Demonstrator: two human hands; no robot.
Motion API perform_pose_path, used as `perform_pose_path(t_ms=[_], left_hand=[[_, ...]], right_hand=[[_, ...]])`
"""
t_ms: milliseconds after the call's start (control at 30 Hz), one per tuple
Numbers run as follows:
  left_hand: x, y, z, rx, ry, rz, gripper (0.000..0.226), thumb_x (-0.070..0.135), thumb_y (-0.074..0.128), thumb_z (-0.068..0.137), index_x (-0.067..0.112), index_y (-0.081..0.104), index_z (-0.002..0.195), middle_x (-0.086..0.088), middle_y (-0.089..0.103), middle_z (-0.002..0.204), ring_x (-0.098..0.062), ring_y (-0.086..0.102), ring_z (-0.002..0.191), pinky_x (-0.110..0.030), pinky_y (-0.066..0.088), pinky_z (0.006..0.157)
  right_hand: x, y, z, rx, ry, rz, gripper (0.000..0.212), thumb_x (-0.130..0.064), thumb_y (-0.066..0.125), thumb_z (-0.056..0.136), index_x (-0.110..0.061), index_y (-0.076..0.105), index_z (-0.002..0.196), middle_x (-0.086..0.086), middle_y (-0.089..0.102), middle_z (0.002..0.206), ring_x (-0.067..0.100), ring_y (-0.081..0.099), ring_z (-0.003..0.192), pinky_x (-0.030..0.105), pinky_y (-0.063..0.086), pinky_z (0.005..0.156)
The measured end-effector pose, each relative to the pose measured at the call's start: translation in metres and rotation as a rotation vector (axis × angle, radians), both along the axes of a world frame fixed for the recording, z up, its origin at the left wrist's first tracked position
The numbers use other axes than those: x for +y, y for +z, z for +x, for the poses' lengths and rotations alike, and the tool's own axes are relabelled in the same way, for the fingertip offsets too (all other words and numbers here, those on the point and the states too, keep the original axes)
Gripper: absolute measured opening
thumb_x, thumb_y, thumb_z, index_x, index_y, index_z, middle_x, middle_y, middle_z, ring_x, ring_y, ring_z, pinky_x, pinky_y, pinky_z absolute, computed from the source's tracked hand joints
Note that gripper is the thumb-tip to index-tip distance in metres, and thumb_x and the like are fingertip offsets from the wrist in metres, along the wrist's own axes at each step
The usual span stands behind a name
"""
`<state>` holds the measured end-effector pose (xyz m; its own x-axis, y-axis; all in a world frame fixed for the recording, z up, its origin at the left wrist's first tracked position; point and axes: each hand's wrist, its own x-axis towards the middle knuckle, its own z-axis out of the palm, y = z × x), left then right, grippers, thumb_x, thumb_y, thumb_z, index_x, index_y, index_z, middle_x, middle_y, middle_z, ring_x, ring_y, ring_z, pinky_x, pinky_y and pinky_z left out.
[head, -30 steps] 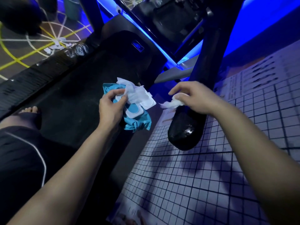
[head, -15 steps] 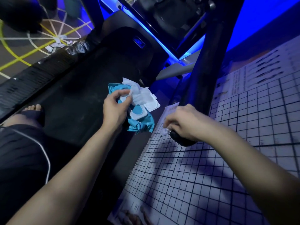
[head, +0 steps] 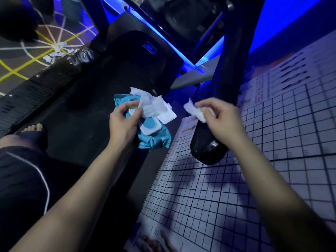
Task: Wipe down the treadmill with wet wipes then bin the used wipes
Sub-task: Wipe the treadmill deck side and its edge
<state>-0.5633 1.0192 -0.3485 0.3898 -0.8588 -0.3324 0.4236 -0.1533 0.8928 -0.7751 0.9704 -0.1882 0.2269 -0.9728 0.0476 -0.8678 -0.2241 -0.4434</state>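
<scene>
Beside handrail [head: 205,148], wipe [head: 195,110] in right grip [head: 223,120], pack [head: 156,140] in left grip [head: 123,124]

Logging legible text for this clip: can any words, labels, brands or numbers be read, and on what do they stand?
No text can be read in this frame.
Blue badge on the treadmill: lit, too small to read.
Printed lines at the top of the grid sheet: blurred, unreadable.
Wipes pack: no legible print shows.

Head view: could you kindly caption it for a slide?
Left hand holds wipes pack; right hand pinches wipe by handrail.
</scene>
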Motion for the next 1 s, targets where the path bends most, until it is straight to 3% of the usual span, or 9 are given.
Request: perform_pose_path(t_ms=[67,200,300,433,633,767,833,933,1000], left_hand=[[-0.001,0.0,0.002,-0.002,-0.015,0.006,0.016,0.038,0.079,0.085,0.033,0.08,0.1,-0.005,0.078,0.111,-0.031,0.076,0.101,-0.06,0.061,0.09],[0.0,0.0,-0.002,-0.009,-0.033,0.011,0.011,0.03,0.078,0.09,0.03,0.08,0.101,-0.007,0.078,0.108,-0.025,0.072,0.078,-0.056,0.062,0.083],[0.003,0.003,-0.008,-0.011,-0.044,0.032,0.009,0.024,0.077,0.095,0.028,0.08,0.102,-0.007,0.078,0.109,-0.021,0.071,0.087,-0.051,0.061,0.088],[0.005,0.011,-0.013,0.004,-0.001,-0.003,0.01,0.024,0.077,0.093,0.026,0.081,0.102,-0.009,0.077,0.112,-0.024,0.072,0.091,-0.045,0.06,0.086],[0.02,0.041,-0.022,-0.127,0.11,-0.095,0.011,0.008,0.07,0.1,0.011,0.074,0.109,0.006,0.072,0.1,0.008,0.067,0.07,-0.011,0.051,0.065],[0.049,0.056,-0.028,-0.14,0.173,-0.124,0.009,0.006,0.069,0.1,0.012,0.072,0.106,0.009,0.069,0.087,0.007,0.064,0.061,-0.009,0.048,0.057],[0.061,0.059,-0.032,-0.152,0.182,-0.133,0.01,0.004,0.068,0.1,0.01,0.071,0.107,0.014,0.072,0.082,0.01,0.065,0.063,-0.007,0.047,0.058],[0.074,0.056,-0.04,-0.13,0.203,-0.104,0.012,0.003,0.068,0.1,0.006,0.07,0.11,0.016,0.071,0.084,0.014,0.065,0.068,-0.006,0.048,0.06],[0.077,0.058,-0.041,-0.114,0.224,-0.076,0.011,0.003,0.069,0.099,0.008,0.072,0.109,0.012,0.07,0.094,0.01,0.068,0.07,-0.008,0.05,0.061]], right_hand=[[0.007,-0.009,0.001,0.009,0.001,-0.033,0.024,-0.006,0.061,0.09,-0.019,0.079,0.099,-0.012,0.075,0.095,-0.007,0.066,0.089,0.008,0.046,0.082],[0.006,-0.006,0.002,-0.135,-0.051,-0.068,0.022,-0.007,0.062,0.087,-0.019,0.08,0.092,-0.013,0.076,0.09,0.002,0.069,0.085,0.014,0.049,0.077],[0.006,0.001,-0.002,-0.306,-0.088,-0.028,0.025,-0.007,0.058,0.088,-0.014,0.081,0.093,-0.009,0.077,0.091,0.001,0.069,0.083,0.014,0.049,0.07],[-0.001,0.001,-0.01,-0.374,-0.044,-0.003,0.038,-0.003,0.048,0.086,-0.01,0.079,0.105,-0.007,0.076,0.108,0.006,0.069,0.104,0.024,0.054,0.091],[-0.01,-0.004,-0.026,-0.644,-0.023,0.063,0.028,0.004,0.068,0.09,-0.012,0.073,0.113,-0.003,0.076,0.108,0.007,0.071,0.102,0.023,0.052,0.093],[-0.02,0.006,-0.049,-0.221,0.101,-0.189,0.021,-0.003,0.071,0.082,-0.019,0.077,0.093,-0.006,0.069,0.09,0.004,0.066,0.084,0.018,0.05,0.082],[-0.011,0.004,-0.051,-0.045,0.097,-0.235,0.007,-0.015,0.071,0.079,-0.022,0.072,0.077,-0.008,0.066,0.08,0.012,0.059,0.081,0.027,0.049,0.078],[0.016,-0.011,-0.036,0.016,0.101,-0.236,0.015,-0.033,0.056,0.075,-0.023,0.058,0.064,-0.01,0.053,0.066,0.017,0.048,0.073,0.036,0.044,0.081],[0.029,-0.021,-0.034,-0.009,0.151,-0.265,0.023,-0.029,0.049,0.077,-0.021,0.056,0.057,-0.01,0.043,0.061,0.016,0.044,0.068,0.041,0.044,0.089]])
